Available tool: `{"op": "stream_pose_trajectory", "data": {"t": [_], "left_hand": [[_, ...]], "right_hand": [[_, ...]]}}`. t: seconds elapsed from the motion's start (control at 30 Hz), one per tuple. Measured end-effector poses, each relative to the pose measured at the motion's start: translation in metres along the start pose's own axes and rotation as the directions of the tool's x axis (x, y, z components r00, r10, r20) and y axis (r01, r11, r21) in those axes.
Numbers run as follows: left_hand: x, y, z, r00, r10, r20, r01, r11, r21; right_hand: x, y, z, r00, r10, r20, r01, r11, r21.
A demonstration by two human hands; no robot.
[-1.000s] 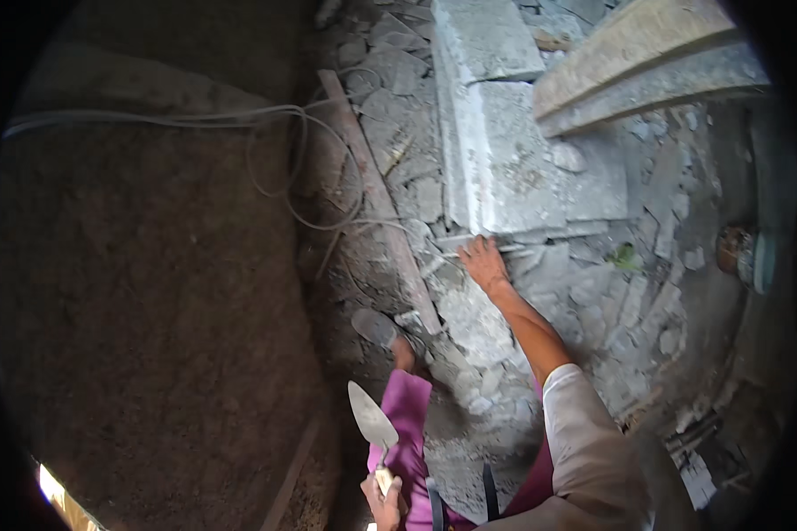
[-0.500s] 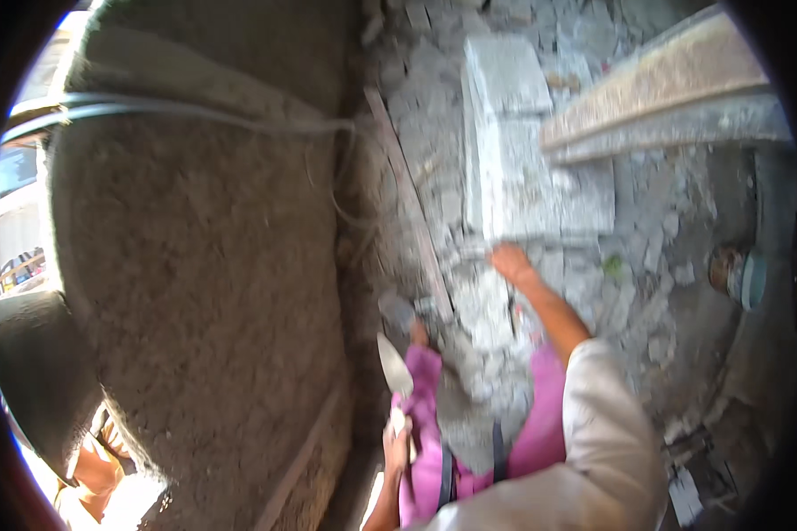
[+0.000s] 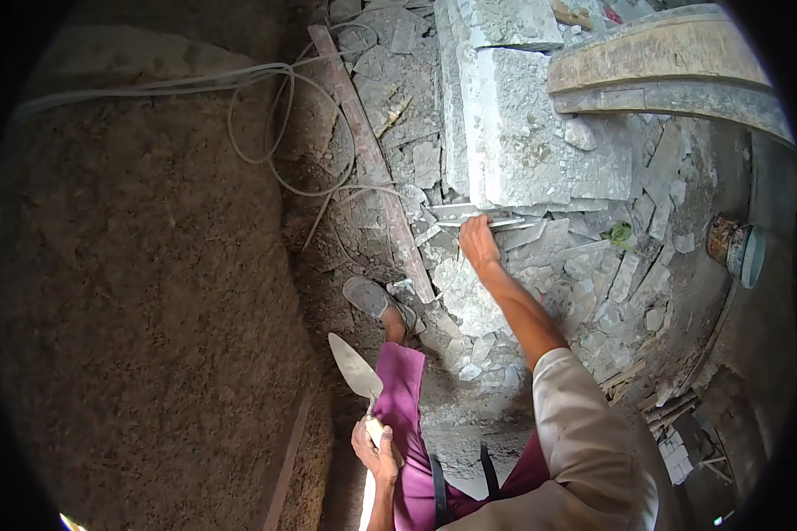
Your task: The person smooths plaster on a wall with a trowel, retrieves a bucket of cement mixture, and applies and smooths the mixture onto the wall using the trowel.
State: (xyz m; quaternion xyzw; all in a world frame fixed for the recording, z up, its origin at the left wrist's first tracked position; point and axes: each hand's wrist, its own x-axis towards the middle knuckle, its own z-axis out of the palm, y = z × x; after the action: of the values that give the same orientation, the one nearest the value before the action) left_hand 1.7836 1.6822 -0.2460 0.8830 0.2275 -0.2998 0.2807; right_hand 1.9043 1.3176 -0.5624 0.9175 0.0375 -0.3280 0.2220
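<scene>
My left hand (image 3: 377,453), low beside my purple-clad leg, is closed round the pale handle of a pointed trowel (image 3: 355,365). Its bare metal blade points up and to the left, away from me. Farther out, my right hand (image 3: 479,242) grips a thin flat strip (image 3: 509,223) that lies just below the near edge of a stacked grey slab (image 3: 540,133). The fingertips are partly hidden, and I cannot tell the strip's material. Broken grey rubble (image 3: 584,292) lies beneath and around that hand.
A rough earthen wall (image 3: 168,283) fills the left side. Pale hose (image 3: 328,190) loops near a long wooden strip (image 3: 376,168). Curved wooden boards (image 3: 664,66) jut in at upper right. A stained container (image 3: 729,248) stands at right. My shoe (image 3: 367,296) rests on debris.
The view has swung left-to-right, so the bright opening at left is mostly gone. My right hand stays near the slab's near corner, now with a thin strip showing. The left still holds the trowel.
</scene>
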Motion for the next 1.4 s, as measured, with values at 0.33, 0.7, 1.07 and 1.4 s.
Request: {"op": "stream_pose_trajectory", "data": {"t": [0.33,0.7,1.07,1.4], "left_hand": [[0.017,-0.005,-0.008,0.999,0.041,0.036,-0.04,0.999,-0.034],[0.019,-0.018,-0.006,0.999,0.025,0.019,-0.025,0.998,-0.049],[0.028,-0.034,-0.006,0.998,0.039,0.054,-0.035,0.997,-0.061],[-0.037,0.067,-0.078,0.888,-0.27,0.373,0.426,0.787,-0.445]], "right_hand": [[0.016,0.004,0.036,0.998,0.001,-0.059,0.016,0.959,0.283],[0.006,-0.024,-0.021,0.954,-0.244,0.173,0.176,0.926,0.333],[-0.102,0.179,-0.077,0.996,0.056,0.063,-0.084,0.754,0.652],[-0.34,0.105,-0.17,0.725,0.017,0.688,-0.518,-0.645,0.561]]}}
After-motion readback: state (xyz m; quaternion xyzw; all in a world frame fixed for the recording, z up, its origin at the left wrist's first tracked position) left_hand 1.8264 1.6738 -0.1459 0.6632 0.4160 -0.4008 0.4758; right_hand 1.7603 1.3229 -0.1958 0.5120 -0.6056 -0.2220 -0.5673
